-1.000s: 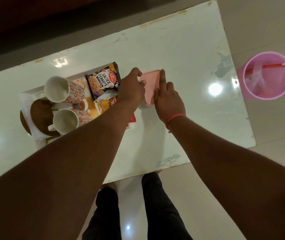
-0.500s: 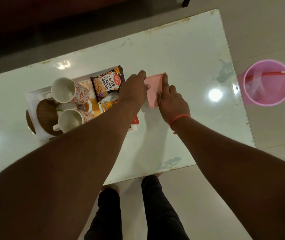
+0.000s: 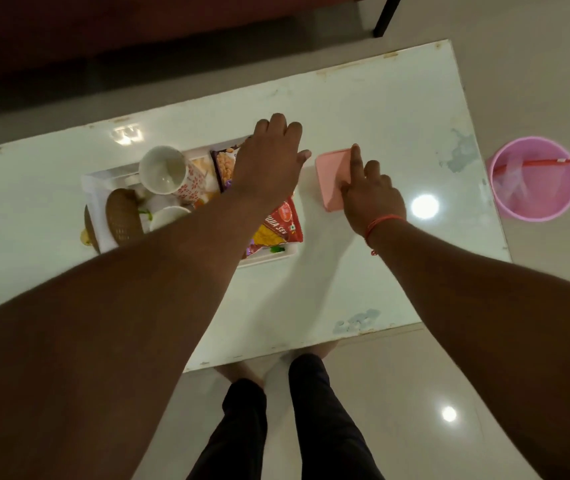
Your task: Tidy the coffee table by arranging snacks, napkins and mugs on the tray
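A white tray (image 3: 269, 259) sits left of centre on the white coffee table (image 3: 363, 109). It holds two floral mugs (image 3: 164, 169) (image 3: 169, 216), a salted peanuts packet (image 3: 225, 164), a red snack packet (image 3: 285, 220) and brown coasters (image 3: 122, 216). My left hand (image 3: 269, 157) hovers over the tray's far right part with fingers spread, hiding most of the peanuts packet. A folded pink napkin (image 3: 332, 178) lies on the table just right of the tray. My right hand (image 3: 370, 195) rests on its right edge, index finger stretched along the top and thumb at the edge.
A pink waste bin (image 3: 532, 178) with a clear liner stands on the floor past the table's right end. A dark sofa base runs along the far side. My legs and feet are at the table's near edge.
My left hand has let go of the pink napkin and moved left over the tray. My right hand stays on the napkin, which has barely shifted.
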Available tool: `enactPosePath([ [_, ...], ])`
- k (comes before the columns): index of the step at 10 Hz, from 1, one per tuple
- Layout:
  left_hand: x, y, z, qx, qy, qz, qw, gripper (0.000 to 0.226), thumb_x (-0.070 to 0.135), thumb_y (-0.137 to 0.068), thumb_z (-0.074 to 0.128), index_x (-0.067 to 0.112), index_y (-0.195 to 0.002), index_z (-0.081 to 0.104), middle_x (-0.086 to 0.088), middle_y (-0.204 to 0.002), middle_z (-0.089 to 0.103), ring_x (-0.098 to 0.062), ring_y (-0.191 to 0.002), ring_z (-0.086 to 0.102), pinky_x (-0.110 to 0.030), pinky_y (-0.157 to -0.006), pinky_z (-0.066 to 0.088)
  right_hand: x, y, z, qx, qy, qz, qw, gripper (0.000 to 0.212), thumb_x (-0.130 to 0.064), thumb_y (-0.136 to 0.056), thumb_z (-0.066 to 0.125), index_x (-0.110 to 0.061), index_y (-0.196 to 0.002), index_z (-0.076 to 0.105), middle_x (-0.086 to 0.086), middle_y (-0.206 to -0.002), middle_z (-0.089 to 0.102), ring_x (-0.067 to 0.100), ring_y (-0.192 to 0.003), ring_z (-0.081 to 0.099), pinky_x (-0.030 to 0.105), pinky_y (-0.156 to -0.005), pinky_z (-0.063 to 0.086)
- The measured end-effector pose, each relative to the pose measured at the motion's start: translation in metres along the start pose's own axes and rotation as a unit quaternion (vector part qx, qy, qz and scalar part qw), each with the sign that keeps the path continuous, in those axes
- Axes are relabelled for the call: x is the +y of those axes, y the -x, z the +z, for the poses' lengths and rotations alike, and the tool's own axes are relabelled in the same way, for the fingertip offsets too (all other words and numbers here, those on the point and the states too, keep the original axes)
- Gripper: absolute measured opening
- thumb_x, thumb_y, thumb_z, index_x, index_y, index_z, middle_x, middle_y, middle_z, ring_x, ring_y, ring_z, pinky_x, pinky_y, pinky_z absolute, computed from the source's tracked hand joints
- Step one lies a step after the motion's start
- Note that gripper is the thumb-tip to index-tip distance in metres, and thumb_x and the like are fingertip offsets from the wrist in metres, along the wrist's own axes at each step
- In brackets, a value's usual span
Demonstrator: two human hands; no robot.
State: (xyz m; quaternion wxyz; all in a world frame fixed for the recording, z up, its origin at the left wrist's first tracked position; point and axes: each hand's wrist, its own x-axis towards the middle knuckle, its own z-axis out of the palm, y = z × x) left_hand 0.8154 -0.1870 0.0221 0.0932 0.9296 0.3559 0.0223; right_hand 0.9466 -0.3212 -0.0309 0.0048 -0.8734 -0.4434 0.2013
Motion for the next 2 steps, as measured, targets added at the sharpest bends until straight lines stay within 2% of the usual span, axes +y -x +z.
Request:
enactPosePath([
  [1, -0.029, 0.016, -0.019, 0.014, -0.021, 0.02, 0.999, 0.039, 0.039, -0.099, 0.05, 0.01, -0.124, 0.057, -0.012, -0.12, 0.058, -0.03, -0.11, 0.055, -0.041, -0.091, 0.047, -0.017, 0.005, -0.017, 0.03, 0.043, -0.006, 0.999, 0.063, -0.036, -0.104, 0.03, -0.018, -0.157, 0.002, 0.019, -0.142, 0.04, 0.041, -0.113, 0.051, 0.05, -0.086, 0.048],
  [2, -0.059, 0.031, -0.03, 0.021, -0.055, 0.019, 0.998, 0.044, 0.041, -0.098, 0.049, 0.011, -0.13, 0.053, -0.013, -0.128, 0.057, -0.032, -0.118, 0.051, -0.044, -0.104, 0.039, -0.043, 0.009, -0.025, 0.055, 0.06, -0.021, 0.996, 0.062, -0.037, -0.103, 0.033, -0.017, -0.157, 0.009, 0.019, -0.144, 0.04, 0.042, -0.12, 0.048, 0.052, -0.091, 0.045],
])
